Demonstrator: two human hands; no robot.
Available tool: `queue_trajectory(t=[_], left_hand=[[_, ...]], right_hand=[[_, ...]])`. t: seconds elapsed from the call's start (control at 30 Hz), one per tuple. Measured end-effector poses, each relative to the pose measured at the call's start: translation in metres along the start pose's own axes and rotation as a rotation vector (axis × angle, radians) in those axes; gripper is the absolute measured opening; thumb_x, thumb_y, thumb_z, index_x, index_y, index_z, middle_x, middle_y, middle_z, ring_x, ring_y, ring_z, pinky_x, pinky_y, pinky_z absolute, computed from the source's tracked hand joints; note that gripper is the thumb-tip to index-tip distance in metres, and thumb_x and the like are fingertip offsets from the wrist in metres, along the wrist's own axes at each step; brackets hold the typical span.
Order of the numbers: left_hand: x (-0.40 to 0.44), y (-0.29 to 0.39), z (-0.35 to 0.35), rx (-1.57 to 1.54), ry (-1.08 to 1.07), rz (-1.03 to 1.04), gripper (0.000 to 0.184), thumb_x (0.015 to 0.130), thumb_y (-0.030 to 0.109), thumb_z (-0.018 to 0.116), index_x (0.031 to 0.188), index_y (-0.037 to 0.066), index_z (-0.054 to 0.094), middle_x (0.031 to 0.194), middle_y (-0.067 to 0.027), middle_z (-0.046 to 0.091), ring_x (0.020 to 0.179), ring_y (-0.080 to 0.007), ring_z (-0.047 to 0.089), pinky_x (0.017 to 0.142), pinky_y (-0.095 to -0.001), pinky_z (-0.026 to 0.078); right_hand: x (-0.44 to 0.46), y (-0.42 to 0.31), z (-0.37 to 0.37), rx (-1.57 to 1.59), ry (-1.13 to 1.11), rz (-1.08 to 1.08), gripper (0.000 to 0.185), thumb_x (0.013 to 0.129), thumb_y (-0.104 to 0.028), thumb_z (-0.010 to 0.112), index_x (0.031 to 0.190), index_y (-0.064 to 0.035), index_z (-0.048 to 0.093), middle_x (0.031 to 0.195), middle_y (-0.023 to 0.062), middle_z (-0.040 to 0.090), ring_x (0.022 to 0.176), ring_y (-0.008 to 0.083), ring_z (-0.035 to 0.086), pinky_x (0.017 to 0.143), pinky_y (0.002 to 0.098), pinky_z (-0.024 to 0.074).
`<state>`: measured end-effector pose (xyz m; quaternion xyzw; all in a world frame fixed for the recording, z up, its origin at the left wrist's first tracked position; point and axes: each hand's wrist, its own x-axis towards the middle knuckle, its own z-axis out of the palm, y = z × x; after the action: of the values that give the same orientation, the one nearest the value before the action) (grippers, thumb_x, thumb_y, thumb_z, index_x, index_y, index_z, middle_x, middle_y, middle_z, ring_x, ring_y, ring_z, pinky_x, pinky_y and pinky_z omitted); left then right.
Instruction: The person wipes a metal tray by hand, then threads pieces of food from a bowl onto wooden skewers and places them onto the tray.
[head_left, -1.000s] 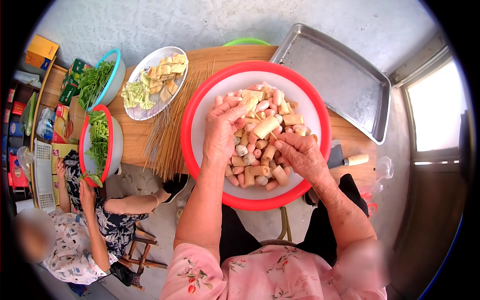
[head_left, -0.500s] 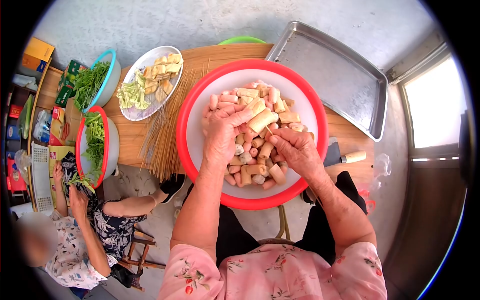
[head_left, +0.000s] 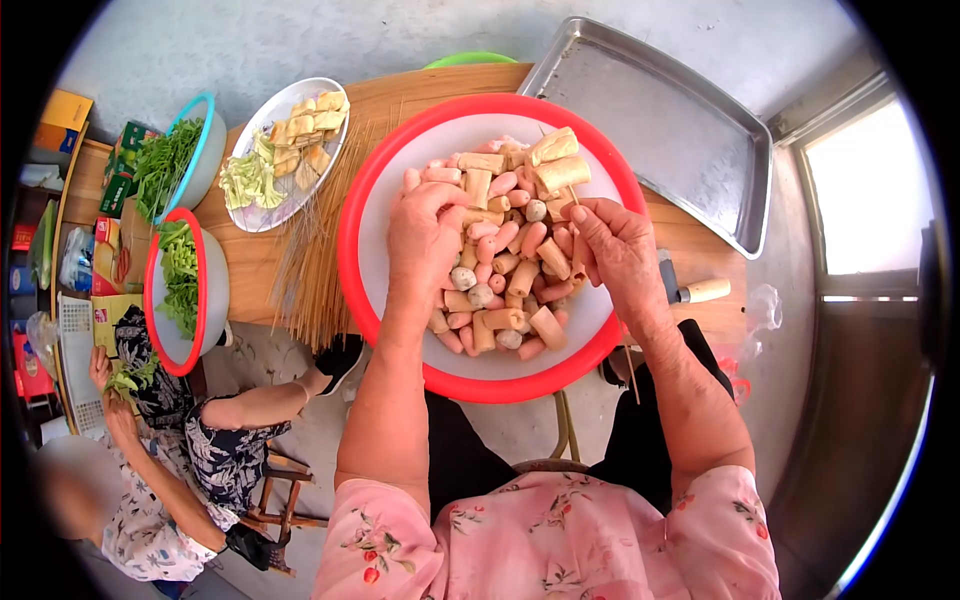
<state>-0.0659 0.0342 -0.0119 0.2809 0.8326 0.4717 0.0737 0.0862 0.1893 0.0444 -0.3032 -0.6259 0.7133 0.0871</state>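
A red-rimmed white basin (head_left: pixel 353 290) holds a heap of pink sausage pieces, tan tube-shaped pieces (head_left: pixel 553 258) and speckled balls (head_left: pixel 480 295). My right hand (head_left: pixel 612 235) pinches a thin wooden skewer at the basin's right side. Two pale yellow rolled pieces (head_left: pixel 562 174) sit on the skewer's upper part, and its lower end shows below the hand. At the left of the heap, my left hand (head_left: pixel 425 228) has its fingers curled down onto the pieces; what they hold, if anything, is hidden.
Loose skewers (head_left: pixel 310 250) lie left of the basin, beside an oval plate (head_left: pixel 238 205) of yellow pieces. A metal tray (head_left: pixel 660 120) and a wooden-handled knife (head_left: pixel 705 290) are at right. Bowls of greens (head_left: pixel 205 290) stand at left, near another person (head_left: pixel 150 500) holding leaves.
My left hand has left the skewered pieces and moved left to the heap. My right hand has moved right and up with the skewer. The other person's hands have moved lower.
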Motion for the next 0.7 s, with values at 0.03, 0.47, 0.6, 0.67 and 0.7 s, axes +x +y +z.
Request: queue_trajectory(t=[0.03,0.47,0.6,0.67,0.7], left_hand=[[-0.002,0.003,0.000,0.000,-0.004,0.001,0.009,0.075,0.003,0.062,0.085,0.002,0.064,0.098,-0.0110,0.060,0.092,-0.0264,0.057,0.080,-0.0357,0.047],[-0.011,0.047,0.024,0.292,0.000,0.505,0.018,0.073,0.006,0.063,0.091,0.010,0.066,0.096,-0.0068,0.058,0.095,-0.0272,0.052,0.084,-0.0383,0.043],[-0.024,0.053,0.041,0.297,-0.227,0.638,0.023,0.062,0.007,0.070,0.084,0.010,0.064,0.093,-0.0037,0.054,0.089,-0.0238,0.051,0.077,-0.0370,0.041],[-0.028,0.048,0.047,0.369,-0.338,0.602,0.028,0.059,0.009,0.072,0.086,0.009,0.060,0.089,-0.0034,0.053,0.088,-0.0239,0.051,0.077,-0.0368,0.041],[-0.028,0.047,0.048,0.369,-0.339,0.601,0.028,0.059,0.009,0.072,0.086,0.009,0.060,0.089,-0.0034,0.053,0.088,-0.0239,0.051,0.077,-0.0368,0.041]], right_hand=[[0.001,0.001,-0.001,0.002,0.003,0.001,0.023,0.093,-0.018,0.052,0.100,0.0013,0.062,0.066,-0.0017,0.052,0.058,0.0036,0.047,0.048,0.0200,0.0486],[0.004,0.002,-0.009,0.017,0.065,-0.074,0.019,0.092,-0.016,0.054,0.091,0.0014,0.063,0.061,-0.0030,0.051,0.055,0.0028,0.047,0.049,0.0195,0.0390],[0.004,0.001,-0.008,0.027,0.080,-0.098,0.018,0.091,-0.015,0.055,0.086,0.0013,0.062,0.059,-0.0028,0.050,0.052,0.0031,0.044,0.046,0.0209,0.0366],[0.005,0.001,-0.009,0.010,0.075,-0.103,0.018,0.091,-0.015,0.056,0.086,0.0013,0.062,0.058,-0.0027,0.049,0.051,0.0032,0.043,0.045,0.0212,0.0358],[0.005,0.002,-0.010,0.008,0.073,-0.115,0.018,0.092,-0.015,0.055,0.087,0.0014,0.062,0.058,-0.0027,0.049,0.051,0.0032,0.042,0.045,0.0215,0.0353]])
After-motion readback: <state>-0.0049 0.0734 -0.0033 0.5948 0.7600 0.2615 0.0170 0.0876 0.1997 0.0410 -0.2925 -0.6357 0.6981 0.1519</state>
